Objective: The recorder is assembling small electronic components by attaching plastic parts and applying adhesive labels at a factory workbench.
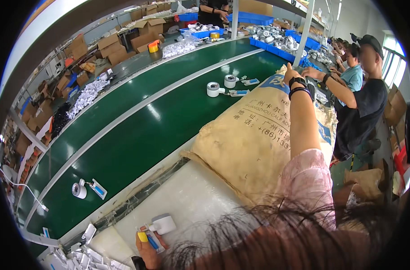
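Observation:
At the lower left, my left hand point(147, 249) is closed around a white plastic fitting point(163, 223) with a rounded head and short neck. A clear packet with a blue strip point(154, 242) lies against its fingers, and a patch of yellow shows by the thumb. My right arm stretches forward over a large tan paper sack point(241, 139). At the sack's far edge is my right hand point(291, 75), with dark bands at the wrist; one digit points up and the other fingers are mostly hidden. Under my left hand lies a translucent plastic-wrapped bundle point(169, 191).
A green conveyor belt point(137, 153) runs alongside, carrying several white round fittings point(79, 190) with blue-striped packets. White plastic pieces point(81, 254) pile up at lower left. Blue trays point(277, 50) of fittings stand farther off. A co-worker in black point(360, 103) reaches in near my right hand.

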Action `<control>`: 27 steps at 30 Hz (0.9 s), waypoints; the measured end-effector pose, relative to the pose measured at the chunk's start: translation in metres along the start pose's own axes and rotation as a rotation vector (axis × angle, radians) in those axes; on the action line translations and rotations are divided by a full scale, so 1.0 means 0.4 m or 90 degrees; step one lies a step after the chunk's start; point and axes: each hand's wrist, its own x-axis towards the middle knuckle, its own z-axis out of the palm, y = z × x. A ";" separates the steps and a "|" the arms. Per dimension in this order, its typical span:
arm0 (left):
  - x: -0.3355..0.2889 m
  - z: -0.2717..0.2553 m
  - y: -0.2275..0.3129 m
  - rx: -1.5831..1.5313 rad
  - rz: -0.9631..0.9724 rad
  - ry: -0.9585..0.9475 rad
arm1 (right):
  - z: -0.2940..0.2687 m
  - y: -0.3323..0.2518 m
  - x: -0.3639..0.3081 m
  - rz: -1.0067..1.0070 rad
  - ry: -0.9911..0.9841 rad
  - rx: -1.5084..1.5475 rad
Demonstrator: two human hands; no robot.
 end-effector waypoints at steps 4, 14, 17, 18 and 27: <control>0.012 -0.038 -0.069 -0.071 -0.050 -0.062 | 0.009 0.001 0.013 -0.020 0.012 -0.010; 0.019 -0.073 -0.210 -0.189 -0.108 -0.038 | -0.033 0.017 -0.044 0.006 0.042 0.062; 0.015 -0.018 -0.040 0.065 0.004 -0.013 | 0.001 0.021 -0.032 0.020 0.020 0.022; 0.021 -0.017 -0.042 0.060 0.002 -0.015 | -0.003 0.028 -0.013 0.010 0.007 0.039; 0.022 -0.015 -0.077 -0.113 -0.051 -0.022 | 0.034 0.039 0.037 -0.020 0.003 0.025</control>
